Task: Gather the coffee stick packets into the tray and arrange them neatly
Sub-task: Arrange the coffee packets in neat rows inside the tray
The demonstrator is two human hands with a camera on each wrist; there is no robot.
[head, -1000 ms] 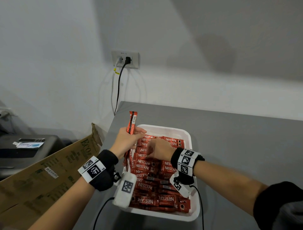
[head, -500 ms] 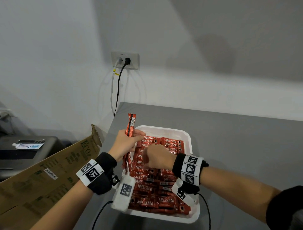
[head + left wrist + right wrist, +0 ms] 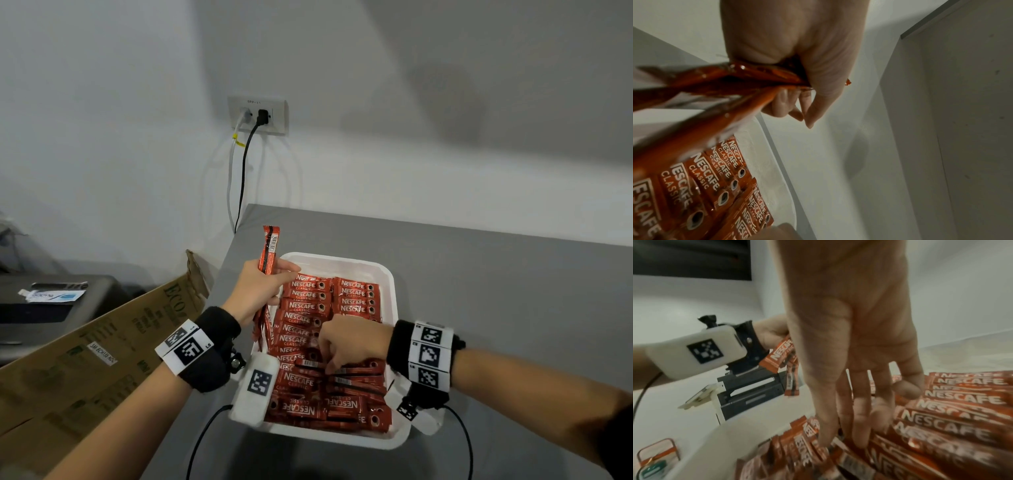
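A white tray (image 3: 387, 274) is set at the left edge of the grey tabletop (image 3: 496, 291), close to its near side. It is filled with red coffee stick packets (image 3: 305, 308), laid flat. In the far half they are aligned in two columns, label up; in the near half they lie crossed and overlapping, some label down.

The left hand (image 3: 255, 291) is held over the tray's left rim. Its fingers and thumb are curled round a small bundle of packets (image 3: 269, 246), held upright, one end rising above the fist and the other hanging below it toward the tray. The clamp is confirmed in the left wrist view, where the bundle (image 3: 719, 84) is seen pressed between thumb and fingers.

The right hand (image 3: 352, 341) is lowered into the middle of the tray. In the right wrist view its fingers (image 3: 826, 426) are extended downward, tips touching the loose packets (image 3: 941, 418); no packet is seen gripped.

A cardboard box (image 3: 102, 342) stands just beside the tabletop's left edge. A wall socket (image 3: 258, 114) with two plugged cables is noted above the far left corner.
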